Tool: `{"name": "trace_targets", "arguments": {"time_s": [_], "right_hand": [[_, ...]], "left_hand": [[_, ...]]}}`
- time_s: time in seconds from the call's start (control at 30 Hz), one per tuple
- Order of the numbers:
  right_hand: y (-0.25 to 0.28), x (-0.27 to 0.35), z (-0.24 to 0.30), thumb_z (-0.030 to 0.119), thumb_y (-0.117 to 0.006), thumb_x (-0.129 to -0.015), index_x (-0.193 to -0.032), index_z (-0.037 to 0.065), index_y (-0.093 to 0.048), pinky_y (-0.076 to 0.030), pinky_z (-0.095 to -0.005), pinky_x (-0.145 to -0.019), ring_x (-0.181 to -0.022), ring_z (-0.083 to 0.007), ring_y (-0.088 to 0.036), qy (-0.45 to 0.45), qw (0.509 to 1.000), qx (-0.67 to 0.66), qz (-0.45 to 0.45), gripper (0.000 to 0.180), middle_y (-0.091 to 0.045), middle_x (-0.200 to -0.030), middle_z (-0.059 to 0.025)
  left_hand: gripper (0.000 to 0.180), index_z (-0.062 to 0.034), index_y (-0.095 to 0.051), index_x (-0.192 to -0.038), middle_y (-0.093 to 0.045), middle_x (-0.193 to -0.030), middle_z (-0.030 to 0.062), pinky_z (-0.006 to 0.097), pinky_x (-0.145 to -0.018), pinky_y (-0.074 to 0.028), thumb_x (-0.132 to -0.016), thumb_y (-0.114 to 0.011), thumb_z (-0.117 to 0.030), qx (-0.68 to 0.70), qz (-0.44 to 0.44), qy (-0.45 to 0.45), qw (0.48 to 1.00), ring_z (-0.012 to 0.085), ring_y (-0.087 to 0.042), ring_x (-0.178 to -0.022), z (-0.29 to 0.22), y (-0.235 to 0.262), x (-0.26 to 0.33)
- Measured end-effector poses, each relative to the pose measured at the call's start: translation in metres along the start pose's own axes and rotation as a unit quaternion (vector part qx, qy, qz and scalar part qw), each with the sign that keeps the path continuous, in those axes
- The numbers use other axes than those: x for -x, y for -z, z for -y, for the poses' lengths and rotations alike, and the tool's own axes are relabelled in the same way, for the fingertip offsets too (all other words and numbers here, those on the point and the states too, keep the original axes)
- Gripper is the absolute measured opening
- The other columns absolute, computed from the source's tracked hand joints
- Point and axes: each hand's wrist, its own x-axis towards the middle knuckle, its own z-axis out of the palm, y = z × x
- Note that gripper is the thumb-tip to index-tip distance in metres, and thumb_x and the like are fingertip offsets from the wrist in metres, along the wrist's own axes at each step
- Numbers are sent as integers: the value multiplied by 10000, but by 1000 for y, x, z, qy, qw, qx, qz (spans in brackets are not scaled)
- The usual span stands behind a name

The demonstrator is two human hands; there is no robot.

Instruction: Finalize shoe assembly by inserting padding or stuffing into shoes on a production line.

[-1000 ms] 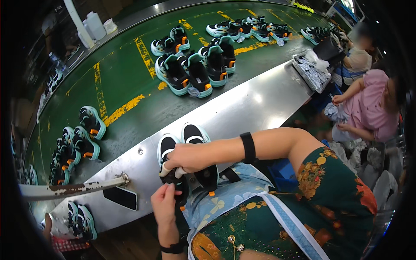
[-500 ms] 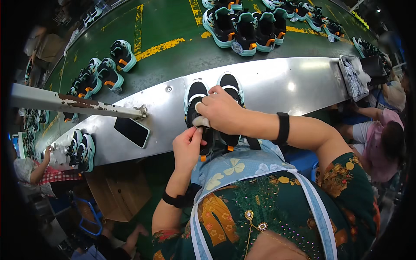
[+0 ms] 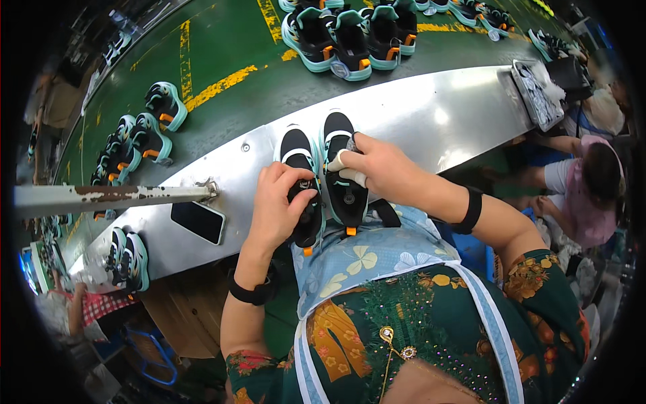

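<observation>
L hand (image 3: pixel 277 202) pinches L shoe (image 3: pixel 297 146) nr its opening, fingers almost closed, rt of phone (image 3: pixel 197 222); R hand (image 3: pixel 377 170), fingers curled, touches R shoe (image 3: pixel 348 195) further rt, hold unclear. Shoes: blk fabric, curved pale soles. Shiny metal bench (image 3: pixel 431 101) under phone; grn surface (image 3: pixel 229 47) w/ worn yel lines (image 3: pixel 222 88) beyond.

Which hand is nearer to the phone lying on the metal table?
Left. The left hand is to the right of the phone, at the left shoe; the right hand is farther right, at the right shoe.
</observation>
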Motion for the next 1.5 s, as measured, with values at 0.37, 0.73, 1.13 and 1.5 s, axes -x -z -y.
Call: {"name": "trace_targets", "arguments": {"time_s": [0.37, 0.73, 1.13, 1.5], "right_hand": [[5, -4, -74, 154, -715, -799, -1120, 144, -667, -470, -398, -691, -800, -323, -580, 8, 994, 57, -90, 324, -534, -834, -137], [-30, -14, -123, 341, -720, -791, -956, 70, -612, -490, -422, -687, -814, -337, -639, -4, 998, 57, -13, 335, -629, -817, -137], [-52, -11, -145, 320, -765, -752, -854, 56, -587, -461, -431, -593, -675, -337, -603, 84, 991, -57, -90, 334, -600, -724, -111], [-36, 21, -145, 323, -724, -778, -844, 52, -584, -475, -445, -668, -719, -344, -611, 22, 997, -66, -27, 312, -595, -725, -132]], "left_hand": [[362, -76, -652, -1090, -607, -937, 68, 360, -882, -408, -737, -721, -109, 90, 56, 40, 994, 272, -506, -946, 6, -48, -48], [376, -79, -639, -1155, -592, -906, 22, 259, -755, -397, -781, -678, -93, 137, 39, 73, 987, 156, -499, -881, 65, -101, -51], [359, -62, -646, -1077, -619, -973, 44, 320, -801, -426, -736, -733, -130, 66, 55, 25, 996, 211, -504, -890, 73, -105, -59], [353, -75, -659, -1113, -597, -950, 12, 249, -711, -393, -766, -694, -130, 124, 22, 46, 991, 151, -495, -868, 63, -136, -54]]}}
